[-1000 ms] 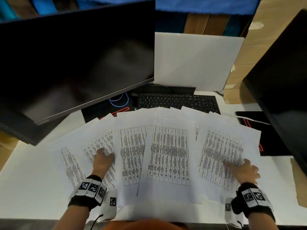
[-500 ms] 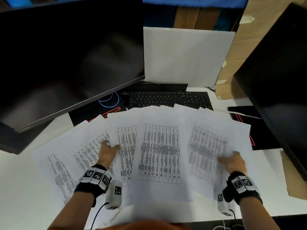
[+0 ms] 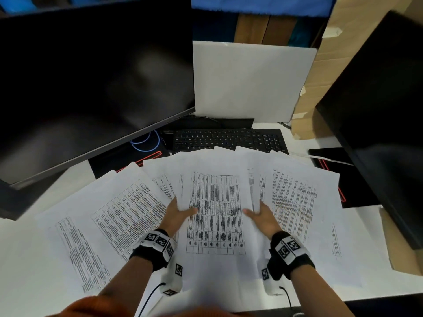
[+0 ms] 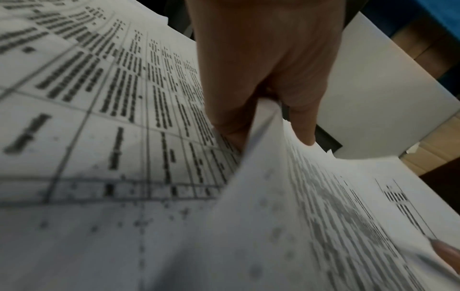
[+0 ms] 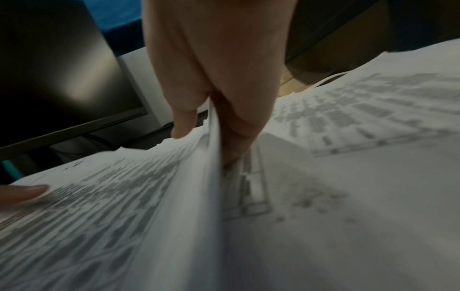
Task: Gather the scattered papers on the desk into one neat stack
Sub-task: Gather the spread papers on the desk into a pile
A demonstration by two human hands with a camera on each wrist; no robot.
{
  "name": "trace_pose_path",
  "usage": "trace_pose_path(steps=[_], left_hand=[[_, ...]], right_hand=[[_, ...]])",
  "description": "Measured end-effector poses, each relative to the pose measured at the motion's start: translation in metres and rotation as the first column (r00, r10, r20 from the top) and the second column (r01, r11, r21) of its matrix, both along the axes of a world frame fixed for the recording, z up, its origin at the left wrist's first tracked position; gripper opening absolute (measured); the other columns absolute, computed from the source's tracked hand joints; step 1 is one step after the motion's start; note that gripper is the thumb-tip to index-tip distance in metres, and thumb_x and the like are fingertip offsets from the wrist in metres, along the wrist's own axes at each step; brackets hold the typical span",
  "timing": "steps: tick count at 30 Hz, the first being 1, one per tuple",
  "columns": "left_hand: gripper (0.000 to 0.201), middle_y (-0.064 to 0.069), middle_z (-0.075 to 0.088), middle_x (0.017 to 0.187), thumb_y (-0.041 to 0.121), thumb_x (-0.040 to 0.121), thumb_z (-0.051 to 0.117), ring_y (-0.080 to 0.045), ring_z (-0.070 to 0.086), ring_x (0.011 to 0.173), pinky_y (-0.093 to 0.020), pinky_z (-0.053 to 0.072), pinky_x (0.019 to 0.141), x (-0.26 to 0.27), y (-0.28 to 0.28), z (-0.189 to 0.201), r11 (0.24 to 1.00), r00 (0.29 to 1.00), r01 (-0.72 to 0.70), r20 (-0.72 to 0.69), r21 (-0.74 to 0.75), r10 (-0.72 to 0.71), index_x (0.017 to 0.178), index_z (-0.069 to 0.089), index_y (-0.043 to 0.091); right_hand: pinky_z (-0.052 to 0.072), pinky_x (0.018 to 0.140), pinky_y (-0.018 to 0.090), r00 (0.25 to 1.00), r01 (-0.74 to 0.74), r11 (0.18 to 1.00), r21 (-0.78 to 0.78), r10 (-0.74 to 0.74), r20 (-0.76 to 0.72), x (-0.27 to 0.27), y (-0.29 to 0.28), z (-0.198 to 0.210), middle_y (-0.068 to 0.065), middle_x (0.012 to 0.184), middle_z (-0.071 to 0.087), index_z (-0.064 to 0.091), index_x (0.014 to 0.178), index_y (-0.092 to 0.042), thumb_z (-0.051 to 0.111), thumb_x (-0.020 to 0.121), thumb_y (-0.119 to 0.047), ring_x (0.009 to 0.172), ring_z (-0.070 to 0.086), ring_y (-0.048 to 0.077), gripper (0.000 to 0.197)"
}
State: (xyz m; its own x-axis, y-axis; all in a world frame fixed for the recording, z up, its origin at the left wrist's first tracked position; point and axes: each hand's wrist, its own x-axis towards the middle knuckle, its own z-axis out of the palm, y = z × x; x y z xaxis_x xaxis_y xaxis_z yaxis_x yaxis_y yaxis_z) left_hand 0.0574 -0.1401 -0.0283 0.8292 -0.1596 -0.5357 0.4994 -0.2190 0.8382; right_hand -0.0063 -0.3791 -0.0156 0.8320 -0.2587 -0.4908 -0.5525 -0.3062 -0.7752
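Several printed white sheets lie fanned across the desk [image 3: 23,266]. The middle sheets [image 3: 216,225] sit on top, with more sheets to the left [image 3: 128,213] and to the right [image 3: 295,202]. My left hand [image 3: 177,217] holds the middle sheets' left edge, thumb on top. My right hand [image 3: 259,217] holds their right edge the same way. In the left wrist view the raised paper edge [image 4: 311,226] runs in between the fingers [image 4: 261,69]. The right wrist view shows a paper edge [image 5: 214,147] wedged between the fingers [image 5: 219,59], thumb [image 5: 22,194] lying on the print.
A tilted dark monitor [image 3: 91,76] overhangs the desk's left rear. A black keyboard [image 3: 229,138] lies just behind the papers, before a white board [image 3: 249,81]. A second black screen [image 3: 384,99] and cardboard [image 3: 320,65] stand right. Black mats with red trim [image 3: 357,186] lie under the fan's far corners.
Both hands have moved inward from the outer sheets to the middle sheets and taken hold of their side edges. The inner sheets have bunched toward the centre.
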Motion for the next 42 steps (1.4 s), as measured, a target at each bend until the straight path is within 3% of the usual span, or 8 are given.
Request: trace_pose_path(steps=[5, 8, 13, 18, 24, 28, 37, 42], left_hand=[[0.074, -0.007, 0.054, 0.130, 0.020, 0.071, 0.075, -0.025, 0.050, 0.121, -0.045, 0.035, 0.108, 0.001, -0.002, -0.002, 0.992, 0.990, 0.120, 0.071, 0.036, -0.122, 0.134, 0.039, 0.005], [0.037, -0.001, 0.055, 0.084, 0.005, 0.076, 0.068, -0.017, 0.053, 0.083, -0.033, 0.046, 0.085, 0.004, 0.005, 0.006, 0.992, 0.986, 0.125, 0.105, 0.029, -0.128, 0.110, 0.052, 0.004], [0.022, -0.010, 0.049, 0.081, 0.005, 0.075, 0.069, -0.022, 0.051, 0.081, -0.024, 0.044, 0.070, 0.005, 0.023, 0.017, 0.994, 0.989, 0.101, 0.117, -0.044, -0.095, 0.092, 0.056, 0.009], [0.022, 0.000, 0.060, 0.082, 0.002, 0.077, 0.066, -0.014, 0.057, 0.083, -0.025, 0.045, 0.079, 0.002, 0.025, 0.030, 0.989, 0.989, 0.100, 0.122, -0.108, -0.086, 0.091, 0.058, 0.017], [0.032, -0.001, 0.061, 0.089, 0.006, 0.076, 0.068, -0.013, 0.057, 0.087, -0.035, 0.042, 0.093, 0.006, 0.033, 0.030, 0.991, 0.995, 0.002, 0.096, -0.131, 0.011, 0.104, 0.053, 0.009], [0.050, -0.003, 0.060, 0.088, 0.022, 0.057, 0.080, -0.017, 0.057, 0.091, -0.036, 0.043, 0.097, 0.006, 0.030, 0.035, 0.980, 0.996, 0.058, 0.074, -0.188, -0.045, 0.099, 0.056, 0.010], [0.105, -0.003, 0.062, 0.123, 0.056, 0.036, 0.085, -0.018, 0.058, 0.115, -0.045, 0.037, 0.107, 0.029, 0.032, 0.070, 0.979, 0.981, 0.134, 0.158, -0.153, -0.110, 0.126, 0.047, 0.016], [0.045, 0.027, 0.072, 0.089, 0.016, 0.066, 0.076, 0.009, 0.065, 0.088, -0.022, 0.049, 0.088, 0.038, 0.035, 0.119, 0.957, 0.923, 0.220, 0.357, -0.190, -0.141, 0.103, 0.056, 0.031]], right_hand=[[0.047, 0.088, 0.031, 0.999, -0.034, 0.998, 0.046, 0.036, -0.037, 0.010, 0.022, 0.005, -0.006, 0.085, 0.056, 0.051, 0.107, -0.012, 0.064, 0.083, -0.015, 0.077, 0.054, 0.008, 0.027], [0.044, 0.091, 0.027, 1.000, 0.028, 0.995, 0.099, -0.029, 0.008, 0.011, 0.017, 0.014, -0.003, 0.097, 0.060, 0.053, 0.106, -0.013, 0.066, 0.082, -0.012, 0.092, 0.057, 0.015, 0.028], [0.046, 0.062, 0.015, 0.982, 0.136, 0.983, 0.124, -0.150, 0.116, 0.010, 0.001, 0.013, 0.022, 0.095, 0.061, 0.055, 0.109, 0.004, 0.075, 0.070, -0.033, 0.086, 0.055, 0.024, 0.057], [0.029, 0.111, 0.043, 0.937, 0.308, 0.949, 0.068, -0.315, 0.153, 0.011, -0.001, 0.012, 0.009, 0.148, 0.032, 0.030, 0.139, -0.015, 0.072, 0.075, -0.031, 0.135, 0.031, 0.025, 0.078], [0.020, 0.115, 0.043, 0.876, 0.432, 0.846, 0.313, -0.477, 0.080, 0.004, -0.013, 0.019, 0.007, 0.154, 0.021, 0.015, 0.146, -0.012, 0.066, 0.061, -0.066, 0.141, 0.022, 0.025, 0.113], [0.041, 0.103, 0.044, 0.975, 0.176, 0.895, 0.410, -0.217, 0.055, 0.002, -0.003, 0.026, 0.006, 0.112, 0.068, 0.055, 0.119, -0.015, 0.080, 0.044, -0.059, 0.106, 0.063, 0.021, 0.091], [0.045, 0.099, 0.034, 0.963, 0.032, 0.948, 0.316, -0.114, 0.244, 0.033, 0.012, 0.083, -0.002, 0.103, 0.065, 0.058, 0.102, -0.022, 0.073, 0.073, -0.008, 0.095, 0.061, 0.009, 0.036], [0.049, 0.087, 0.026, 0.888, -0.008, 0.961, 0.277, -0.120, 0.444, 0.037, 0.012, 0.132, -0.004, 0.096, 0.067, 0.060, 0.094, -0.024, 0.073, 0.071, -0.007, 0.092, 0.064, 0.009, 0.032]])
